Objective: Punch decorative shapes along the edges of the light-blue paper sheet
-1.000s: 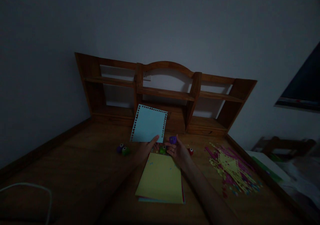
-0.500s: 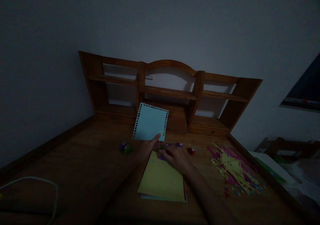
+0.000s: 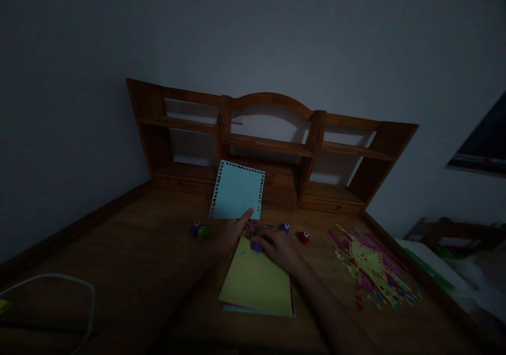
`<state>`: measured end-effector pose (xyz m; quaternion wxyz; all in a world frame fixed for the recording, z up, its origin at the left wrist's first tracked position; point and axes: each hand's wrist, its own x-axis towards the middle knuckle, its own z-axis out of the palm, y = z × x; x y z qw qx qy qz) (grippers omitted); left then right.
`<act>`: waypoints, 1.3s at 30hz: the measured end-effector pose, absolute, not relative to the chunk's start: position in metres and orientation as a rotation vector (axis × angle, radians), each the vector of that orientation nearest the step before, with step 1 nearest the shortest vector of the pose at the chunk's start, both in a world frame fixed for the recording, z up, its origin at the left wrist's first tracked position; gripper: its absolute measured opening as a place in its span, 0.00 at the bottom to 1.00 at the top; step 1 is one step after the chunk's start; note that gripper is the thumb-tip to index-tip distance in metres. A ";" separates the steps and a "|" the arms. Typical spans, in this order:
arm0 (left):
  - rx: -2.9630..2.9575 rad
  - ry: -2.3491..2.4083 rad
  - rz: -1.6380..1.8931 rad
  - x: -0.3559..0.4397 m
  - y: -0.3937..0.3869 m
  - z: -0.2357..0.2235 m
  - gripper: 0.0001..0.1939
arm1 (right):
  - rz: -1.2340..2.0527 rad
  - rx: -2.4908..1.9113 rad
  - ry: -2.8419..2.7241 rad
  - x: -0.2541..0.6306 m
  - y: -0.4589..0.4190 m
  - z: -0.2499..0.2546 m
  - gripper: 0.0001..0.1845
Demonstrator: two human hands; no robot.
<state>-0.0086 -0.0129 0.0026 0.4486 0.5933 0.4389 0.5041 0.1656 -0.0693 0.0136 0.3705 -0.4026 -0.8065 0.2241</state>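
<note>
Pale blue sheet (image 3: pixel 238 189), cut-outs seen along its left, top and right edges, was held upright-leaning by the left hand (image 3: pixel 234 231), thumb laid over the lower right corner. Purple piece (image 3: pixel 256 246) was touched by the right hand (image 3: pixel 281 248) over the top end of the yellow paper (image 3: pixel 256 284); whether it was gripped or only pressed could not be told. Hands were near each other but apart. Step in hand was judged to be the working of the purple piece beside the held sheet. For a next move, a firm hold on the piece and a steady sheet edge were judged to be called for. Just beyond the right hand, a second purple piece (image 3: pixel 284 228) and a red piece (image 3: pixel 303 237) were noted; paper strips (image 3: pixel 367 260) lay farther right.
</note>
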 end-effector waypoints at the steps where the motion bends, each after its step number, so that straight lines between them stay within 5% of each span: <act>1: 1.454 1.095 1.242 -0.009 -0.013 0.003 0.27 | 0.571 -1.040 -2.062 0.166 -0.069 0.014 0.12; 16: 1.415 1.185 1.249 -0.012 -0.001 -0.009 0.31 | 0.576 -0.991 -1.956 0.169 -0.065 0.011 0.11; 20: 1.398 1.180 1.284 -0.012 0.005 -0.017 0.29 | 0.613 -1.025 -2.060 0.180 -0.067 0.016 0.19; 39: 1.436 1.180 1.275 -0.013 -0.003 -0.008 0.29 | 0.910 -1.051 -2.110 0.183 -0.067 0.010 0.12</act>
